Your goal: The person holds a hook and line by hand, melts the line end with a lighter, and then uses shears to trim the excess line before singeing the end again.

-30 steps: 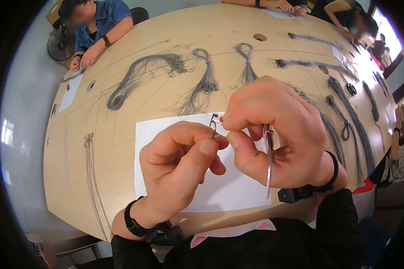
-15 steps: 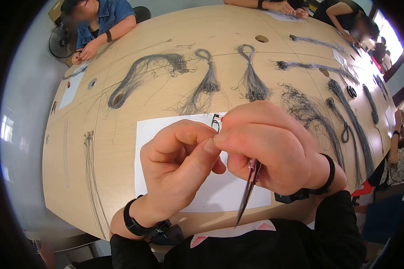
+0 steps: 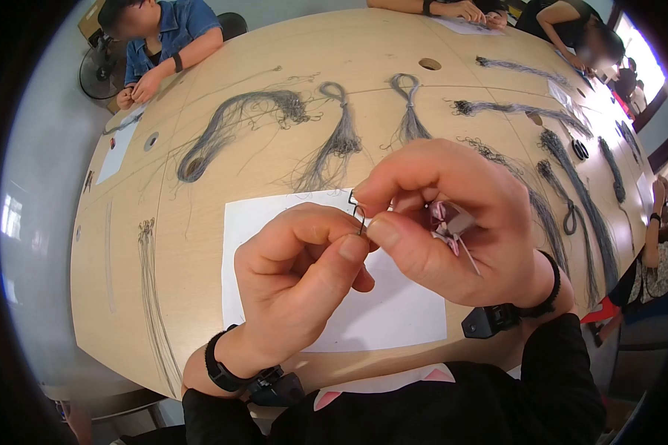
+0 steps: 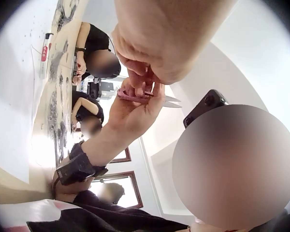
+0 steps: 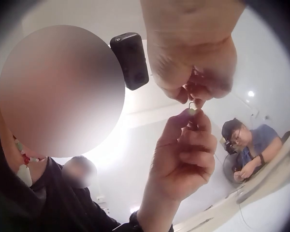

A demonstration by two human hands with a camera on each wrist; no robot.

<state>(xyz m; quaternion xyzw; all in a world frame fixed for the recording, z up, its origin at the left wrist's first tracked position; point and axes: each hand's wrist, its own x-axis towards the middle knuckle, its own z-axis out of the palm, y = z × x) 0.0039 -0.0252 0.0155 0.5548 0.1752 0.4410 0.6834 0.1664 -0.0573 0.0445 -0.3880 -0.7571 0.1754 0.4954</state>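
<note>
In the head view my left hand (image 3: 300,271) pinches a small dark hook (image 3: 359,213) between thumb and forefinger, above a white sheet (image 3: 393,319). My right hand (image 3: 490,230) is close against its right side, thumb and forefinger near the hook; a thin line between them is too fine to tell. Pink-handled scissors (image 3: 441,216) lie within the curled fingers of the right hand. The left wrist view shows those scissors (image 4: 135,97) with bare blades sticking out past the fingers. In the right wrist view the hook (image 5: 190,104) stands up from the left fingertips.
Bundles of grey line with hooks (image 3: 234,122) lie across the table (image 3: 119,297), several at the right. Long thin strands (image 3: 149,274) rest at the left. A red-labelled marker (image 4: 44,55) lies on the sheet. Other people sit around the far edges.
My right hand first came in over the left fingertips, then drew back up and right, its thumb now apart from the forefinger. The scissors have turned in the palm. The left hand has barely moved.
</note>
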